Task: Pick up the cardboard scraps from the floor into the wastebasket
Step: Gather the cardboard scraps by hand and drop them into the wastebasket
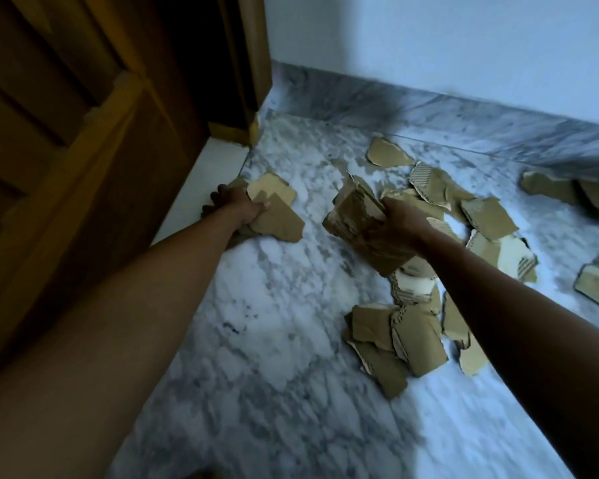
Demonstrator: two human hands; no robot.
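Torn brown cardboard scraps lie scattered over the marble floor (274, 305). My left hand (237, 207) reaches to the far left by the door sill and grips a few flat scraps (279, 216) lying there. My right hand (395, 224) holds a stack of cardboard pieces (357, 223) lifted above the floor in the middle. A loose pile of scraps (395, 340) lies below my right forearm. More scraps (488, 216) spread to the right, and one piece (386, 152) sits near the wall. No wastebasket is in view.
A wooden door (83, 150) and its frame fill the left side, with a white sill (201, 188) at its foot. A pale wall (429, 39) with a grey marble skirting (429, 108) closes off the back. Further scraps (567, 191) lie at the far right edge.
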